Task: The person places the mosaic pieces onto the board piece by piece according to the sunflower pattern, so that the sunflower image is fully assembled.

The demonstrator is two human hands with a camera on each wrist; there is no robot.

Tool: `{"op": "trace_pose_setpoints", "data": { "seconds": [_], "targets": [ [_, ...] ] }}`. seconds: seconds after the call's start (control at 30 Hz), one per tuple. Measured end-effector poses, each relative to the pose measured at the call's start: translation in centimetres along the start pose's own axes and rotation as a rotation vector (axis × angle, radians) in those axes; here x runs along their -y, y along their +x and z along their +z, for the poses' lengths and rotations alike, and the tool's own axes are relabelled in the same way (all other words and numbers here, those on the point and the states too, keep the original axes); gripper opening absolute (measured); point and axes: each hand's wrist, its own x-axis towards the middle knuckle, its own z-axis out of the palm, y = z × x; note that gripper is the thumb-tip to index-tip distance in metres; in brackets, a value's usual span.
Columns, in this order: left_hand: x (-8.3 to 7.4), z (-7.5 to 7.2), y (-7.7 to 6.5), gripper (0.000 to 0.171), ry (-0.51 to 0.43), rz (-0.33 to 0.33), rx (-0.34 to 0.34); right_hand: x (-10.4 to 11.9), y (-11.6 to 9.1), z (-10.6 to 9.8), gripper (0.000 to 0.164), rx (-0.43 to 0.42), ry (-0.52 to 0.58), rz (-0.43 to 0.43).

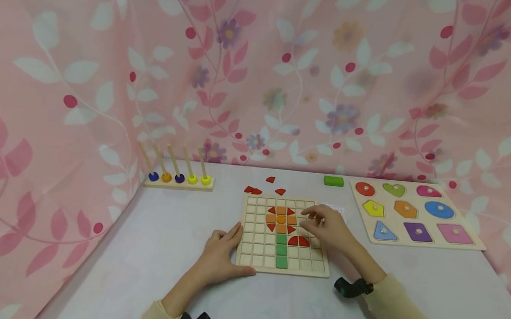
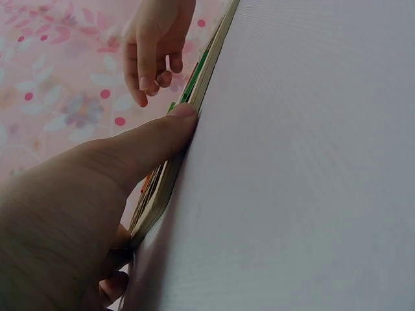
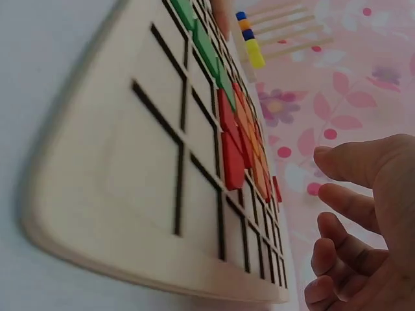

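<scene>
Clamped left hand [image 1: 220, 253] on likely light, stiff board [image 1: 270, 250], lower centre, best held by its rim, with right hand's [image 1: 326, 227] fingers apart.

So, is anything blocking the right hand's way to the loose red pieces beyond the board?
Nothing visible stands in the way. The right hand hovers over the right side of the board; only the board's flat far part lies below its line to the loose red pieces. The left hand is well aside, at the board's left edge.
</scene>
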Motion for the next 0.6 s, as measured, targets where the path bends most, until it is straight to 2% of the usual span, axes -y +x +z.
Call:
{"op": "trace_pose_setpoints", "data": {
  "seconds": [0.27, 0.47, 0.6],
  "targets": [
    [0.0, -0.1, -0.2, 0.123, -0.007, 0.017, -0.01, 0.0, 5.0, -0.3, 0.03, -0.005, -0.022, -0.016],
    [0.0, -0.1, -0.2, 0.123, 0.002, 0.016, -0.011, -1.0, 8.0, 0.4, 0.03, 0.031, -0.059, -0.01],
    [-0.1, -0.2, -0.2, 0.123, -0.002, 0.01, -0.005, -1.6, 9.5, 1.1, 0.03, 0.075, -0.045, 0.014]
  ]
}}
